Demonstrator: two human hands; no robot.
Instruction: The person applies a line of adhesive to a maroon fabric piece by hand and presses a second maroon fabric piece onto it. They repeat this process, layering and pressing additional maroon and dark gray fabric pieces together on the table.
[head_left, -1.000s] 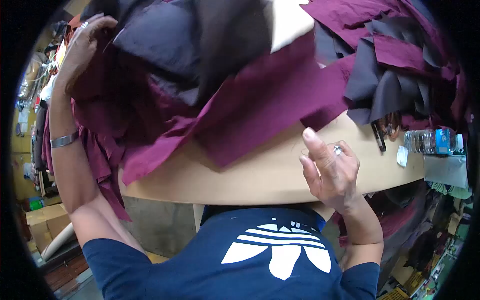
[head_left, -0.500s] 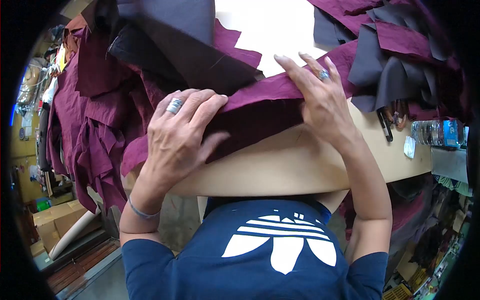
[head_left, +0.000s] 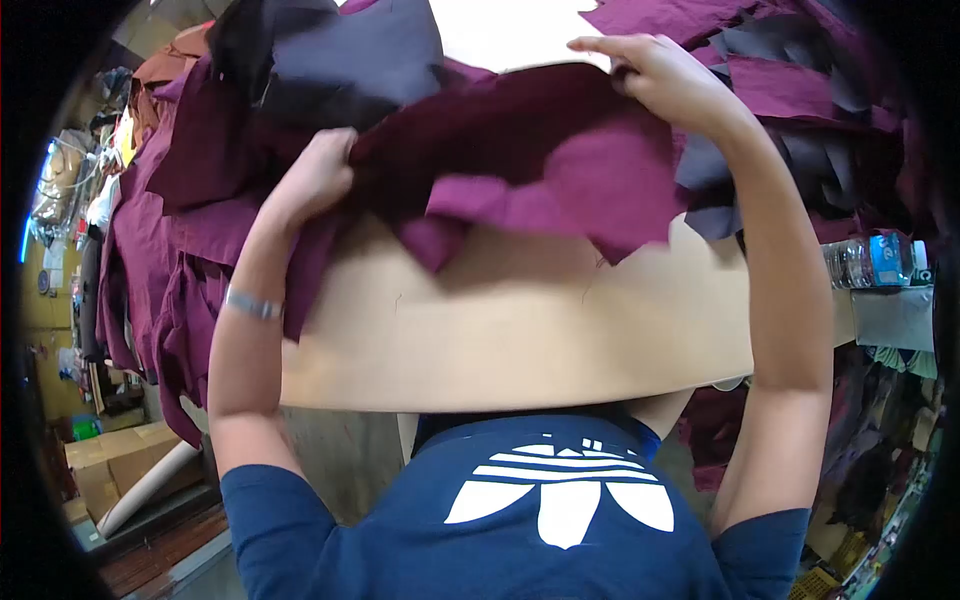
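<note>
A piece of maroon fabric point(head_left: 520, 130) is stretched between my two hands above the table, its lower part folded and hanging in brighter purple flaps. My left hand point(head_left: 325, 172) is closed on its left end, with the fingertips mostly hidden. At the upper right corner, my right hand point(head_left: 660, 82) pinches the cloth while the index finger points out to the left. Dark grey fabric point(head_left: 350, 65) lies just beyond my left hand.
The tan tabletop point(head_left: 520, 340) curves along its near edge, close to my body. Maroon cloth point(head_left: 150, 250) drapes off its left side. More maroon and grey pieces point(head_left: 790, 90) are heaped at the right, near a plastic bottle point(head_left: 860, 262). A cardboard box point(head_left: 130, 460) stands lower left.
Both hands have moved up and away from my body, lifting the maroon fabric off the table. Its underside now shows. The left hand has closed on the cloth and the right fingers have curled in.
</note>
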